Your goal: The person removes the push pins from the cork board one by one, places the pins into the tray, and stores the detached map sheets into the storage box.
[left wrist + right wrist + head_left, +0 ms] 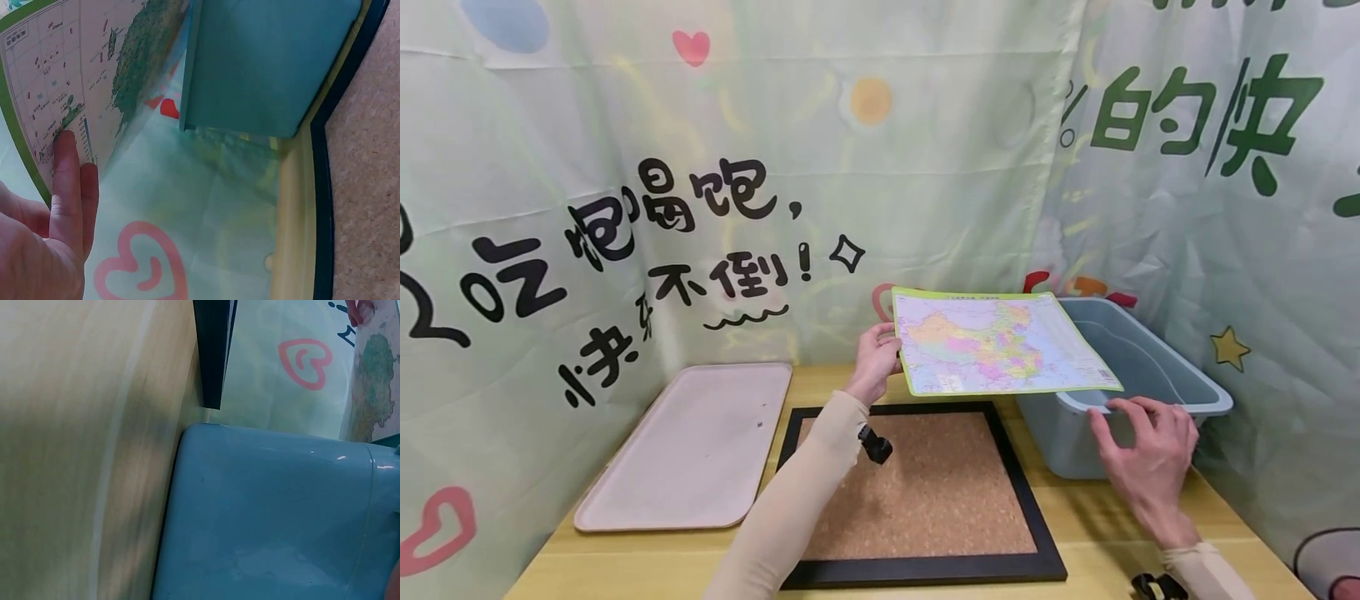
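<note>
My left hand (876, 364) pinches the left edge of a map sheet (985, 342) with a green border, held up above the far side of a black-framed cork board (925, 483). In the left wrist view, fingers (67, 187) lie against the sheet's underside, which carries a green printed shape. The sheet's right part overlaps a blue-grey plastic bin (1180, 350). Near the bin's front rim is my right hand (1153, 454), its fingers loosely bent just below the sheet's right corner, with nothing seen in them. The right wrist view shows mostly the bin's side (269, 512).
A pale pink tray (688, 450) lies on the wooden table (647, 567) to the left of the cork board. Printed cloth (925, 167) hangs behind the table and along both sides. The bin stands at the right, close to the cloth.
</note>
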Motion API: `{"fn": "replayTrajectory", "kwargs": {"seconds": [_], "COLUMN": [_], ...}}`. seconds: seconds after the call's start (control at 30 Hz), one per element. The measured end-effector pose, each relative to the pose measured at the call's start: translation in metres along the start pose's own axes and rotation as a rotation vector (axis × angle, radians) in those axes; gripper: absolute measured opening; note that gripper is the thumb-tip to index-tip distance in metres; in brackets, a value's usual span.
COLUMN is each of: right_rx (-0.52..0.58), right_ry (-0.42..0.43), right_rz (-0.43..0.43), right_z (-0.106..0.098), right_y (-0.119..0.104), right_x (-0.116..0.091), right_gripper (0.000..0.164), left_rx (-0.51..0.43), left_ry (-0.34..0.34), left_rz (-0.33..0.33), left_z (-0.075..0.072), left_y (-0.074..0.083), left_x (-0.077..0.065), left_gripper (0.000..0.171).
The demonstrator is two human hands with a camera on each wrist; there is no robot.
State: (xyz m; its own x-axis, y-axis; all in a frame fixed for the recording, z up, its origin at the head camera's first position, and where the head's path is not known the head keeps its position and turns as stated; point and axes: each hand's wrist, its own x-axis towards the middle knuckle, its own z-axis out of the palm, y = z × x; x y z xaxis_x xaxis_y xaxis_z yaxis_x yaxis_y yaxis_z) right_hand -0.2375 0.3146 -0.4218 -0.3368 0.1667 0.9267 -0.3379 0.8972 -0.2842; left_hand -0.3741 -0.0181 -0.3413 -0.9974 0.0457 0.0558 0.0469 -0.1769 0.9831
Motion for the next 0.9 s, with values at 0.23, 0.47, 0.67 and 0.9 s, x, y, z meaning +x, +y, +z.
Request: {"fn": "replayTrajectory", "kwargs": {"seconds": [0.23,0.47,0.67,0.9], "right_rx": [-0.014,0.001,0.012,-0.025], "right_ry": [-0.031,-0.016,0.024,-0.048], "right_rz": [0.008,0.004,-0.017,-0.003], "right_z": [-0.003,-0.002,0.0,-0.003], "right_y": [0.003,0.0,0.0,0.001], "right_x": [-0.001,0.0,0.001,0.0], "right_gripper": [0.069,0.069,0.069,0.068], "left_rx": [-0.002,0.008,0.022,0.039], "left_ry": [-0.031,-0.067,-0.068,-0.071], "left_rz": [0.001,0.025,0.079,0.102], "left_z": [0.015,0.023,0.035,0.053], "left_y": [0.01,0.013,0.017,0.019], "left_x": [0.0,-0.002,-0.004,-0.004], "left_gripper": [0.043,0.046,0.046,0.047]}}
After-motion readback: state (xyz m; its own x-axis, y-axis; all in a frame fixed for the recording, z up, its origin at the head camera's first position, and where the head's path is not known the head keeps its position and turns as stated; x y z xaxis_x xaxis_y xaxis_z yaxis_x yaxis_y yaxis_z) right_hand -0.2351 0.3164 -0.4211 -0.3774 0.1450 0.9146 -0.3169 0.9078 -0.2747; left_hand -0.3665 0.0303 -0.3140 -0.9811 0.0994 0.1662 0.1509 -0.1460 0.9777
